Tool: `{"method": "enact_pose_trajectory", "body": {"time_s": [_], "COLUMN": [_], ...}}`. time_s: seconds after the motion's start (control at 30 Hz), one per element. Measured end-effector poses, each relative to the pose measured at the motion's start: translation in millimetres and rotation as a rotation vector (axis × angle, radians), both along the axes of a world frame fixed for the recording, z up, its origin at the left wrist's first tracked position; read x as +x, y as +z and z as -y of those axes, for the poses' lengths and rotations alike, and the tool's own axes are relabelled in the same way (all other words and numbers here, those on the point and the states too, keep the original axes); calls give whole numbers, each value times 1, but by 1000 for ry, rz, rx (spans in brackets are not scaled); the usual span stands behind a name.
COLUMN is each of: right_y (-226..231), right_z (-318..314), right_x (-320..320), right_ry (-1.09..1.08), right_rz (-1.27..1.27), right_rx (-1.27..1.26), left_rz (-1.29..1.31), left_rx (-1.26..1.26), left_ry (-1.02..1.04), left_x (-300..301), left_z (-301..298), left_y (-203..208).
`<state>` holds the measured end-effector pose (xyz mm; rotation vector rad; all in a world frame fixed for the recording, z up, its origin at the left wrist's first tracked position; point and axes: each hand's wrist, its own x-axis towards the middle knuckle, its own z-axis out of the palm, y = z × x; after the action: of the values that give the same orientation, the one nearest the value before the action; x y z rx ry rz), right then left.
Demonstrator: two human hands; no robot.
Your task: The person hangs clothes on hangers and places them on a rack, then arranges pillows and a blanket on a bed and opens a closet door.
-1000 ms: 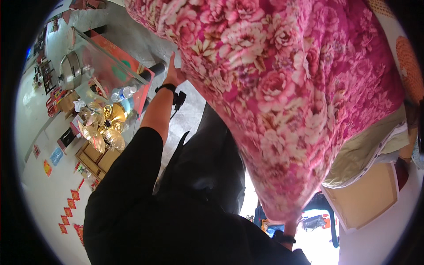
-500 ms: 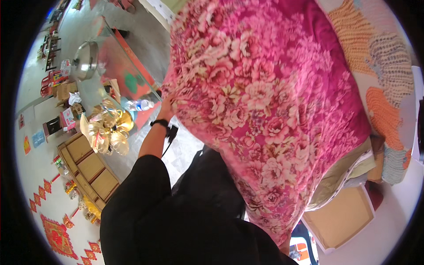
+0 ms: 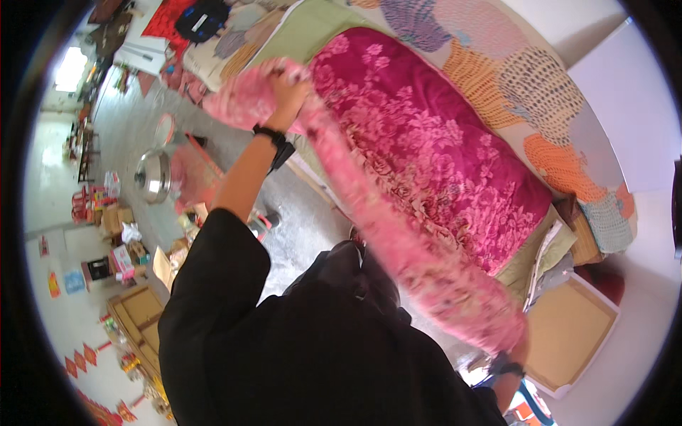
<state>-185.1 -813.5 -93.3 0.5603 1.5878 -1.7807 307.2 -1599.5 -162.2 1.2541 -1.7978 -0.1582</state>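
A magenta and pink floral blanket [image 3: 426,153] lies across a bed with a green sheet [image 3: 312,35]. Its near side is lifted off the bed in a long, motion-blurred pink fold. My left hand [image 3: 290,98], with a black band and small device on the wrist, is closed on the far-left part of this fold. Low on the right, my right hand [image 3: 520,344] is at the fold's other end, its fingers mostly hidden by the cloth. Between the two hands the fold hangs diagonally in front of my body.
Beyond the blanket runs a cover of knitted patches [image 3: 547,92] in orange, beige and grey. A shallow open box [image 3: 572,334] is at the right, beside the bed's end. On the left stand a table with a lidded metal pot [image 3: 153,176] and a wooden cabinet [image 3: 138,312].
The blanket has come down from in front of me and now lies mostly on the bed, its near side folded up. My left hand moved farther away; my right hand came more into view.
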Motion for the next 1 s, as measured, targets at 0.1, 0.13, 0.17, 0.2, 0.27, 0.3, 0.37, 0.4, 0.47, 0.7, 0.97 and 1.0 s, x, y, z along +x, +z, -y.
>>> {"method": "enact_pose_trajectory", "body": {"time_s": [0.1,0.13,0.17,0.2,0.27,0.3,0.37,0.4,0.47,0.7,0.97,1.0], "right_y": [-8,-10,-26,-46,-97,-123,-161,-189,-229,-324,-329,-323], "right_z": [44,57,86,108,107,106,74,105,152,164,115,115], "right_x": [-111,-146,-178,-202,-225,-216,-197,-187,-148,-87,-121,-124], "right_ry": [-116,-179,-161,-116,147,412,326,408,479,164,479,493], "right_rz": [-20,2,28,39,-38,-114,94,178,288,112,-44,-35], "right_rx": [-190,-253,-304,-320,-137,-94,168,240,342,1385,694,785], "left_rz": [-199,-447,-389,-233,-49,179,478,587,618,650,764,783], "left_rx": [292,319,382,520,684,763,914,806,757,931,1005,1030], "left_ry": [-119,-198,-50,-71,-126,-84,-115,-161,-199,-62,-70,-113], "left_x": [-165,-226,-246,-259,-288,-296,-348,-308,-258,-242,-258,-260], "left_z": [62,58,88,112,124,111,35,49,25,-6,9,10], "left_y": [24,29,16,-1,-49,-83,-126,-163,-209,-259,-304,-303]}}
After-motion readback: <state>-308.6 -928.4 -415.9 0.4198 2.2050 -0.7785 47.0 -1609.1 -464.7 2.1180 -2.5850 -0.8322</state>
